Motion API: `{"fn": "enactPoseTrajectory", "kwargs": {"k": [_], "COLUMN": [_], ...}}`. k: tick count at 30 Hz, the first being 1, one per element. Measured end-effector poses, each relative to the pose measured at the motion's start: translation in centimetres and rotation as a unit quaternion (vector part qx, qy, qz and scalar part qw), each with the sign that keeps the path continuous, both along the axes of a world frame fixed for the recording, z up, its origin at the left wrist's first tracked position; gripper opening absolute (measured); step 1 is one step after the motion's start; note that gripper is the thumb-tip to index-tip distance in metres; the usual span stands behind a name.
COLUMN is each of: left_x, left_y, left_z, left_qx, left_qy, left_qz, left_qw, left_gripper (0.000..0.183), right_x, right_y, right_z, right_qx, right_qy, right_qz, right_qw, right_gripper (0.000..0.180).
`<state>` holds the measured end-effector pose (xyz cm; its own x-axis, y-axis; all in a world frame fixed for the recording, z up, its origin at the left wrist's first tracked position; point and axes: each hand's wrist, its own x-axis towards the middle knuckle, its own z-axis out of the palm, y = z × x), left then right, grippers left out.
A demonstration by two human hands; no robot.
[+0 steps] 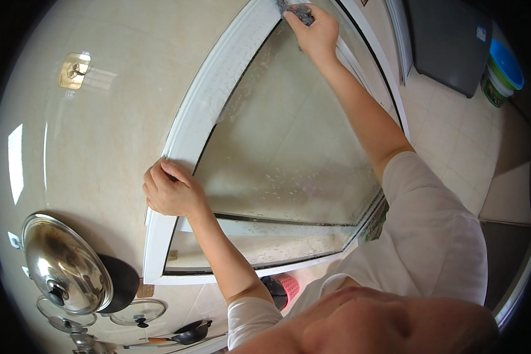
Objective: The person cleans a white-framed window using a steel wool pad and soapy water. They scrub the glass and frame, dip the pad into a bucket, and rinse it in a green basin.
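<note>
A white-framed glass panel [287,132] stands before me, with wet streaks and droplets on its glass. My right hand [316,31], at the top corner of the frame, is closed around a grey scouring pad [302,14] pressed to the white surface. My left hand [172,188] grips the edge of the white frame [194,115] at its lower left side. Part of that edge is hidden behind the fingers.
Pot lids and a large metal lid [64,265] hang at the lower left, near a frying pan [192,334]. A pink basket [290,290] is below the frame. At the right are a dark grey appliance [447,44] and stacked buckets with a blue basin [507,64].
</note>
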<state>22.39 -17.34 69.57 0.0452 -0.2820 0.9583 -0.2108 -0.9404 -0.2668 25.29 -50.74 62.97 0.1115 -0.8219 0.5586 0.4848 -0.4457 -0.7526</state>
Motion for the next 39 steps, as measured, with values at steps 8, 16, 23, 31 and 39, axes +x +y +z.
{"fn": "enactPoseTrajectory", "kwargs": {"k": [8,16,23,31,39], "left_x": [-0.3,0.0,-0.2,-0.2,-0.3], "left_y": [-0.2,0.4,-0.7,0.1,-0.6], "left_z": [0.1,0.0,0.2,0.1,0.0], "left_qx": [-0.005,0.011,-0.007,-0.003,-0.016], "left_qy": [0.012,0.0,0.011,0.007,0.016], "left_qz": [0.009,0.01,0.007,0.026,0.012], "left_qw": [1.0,1.0,1.0,1.0,1.0], "left_gripper": [0.019,0.02,0.02,0.019,0.018], "right_x": [-0.7,-2.5,0.4,-1.9,-0.4], "right_y": [3.3,-2.7,-3.5,-4.6,-3.7], "right_z": [0.2,3.5,3.5,-0.2,0.2], "right_qx": [-0.138,0.058,-0.171,-0.198,-0.203], "right_qy": [-0.028,0.066,0.037,0.078,0.022], "right_qz": [-0.05,-0.015,-0.098,-0.123,-0.131], "right_qw": [0.989,0.996,0.98,0.969,0.97], "right_gripper": [0.02,0.019,0.016,0.018,0.019]}}
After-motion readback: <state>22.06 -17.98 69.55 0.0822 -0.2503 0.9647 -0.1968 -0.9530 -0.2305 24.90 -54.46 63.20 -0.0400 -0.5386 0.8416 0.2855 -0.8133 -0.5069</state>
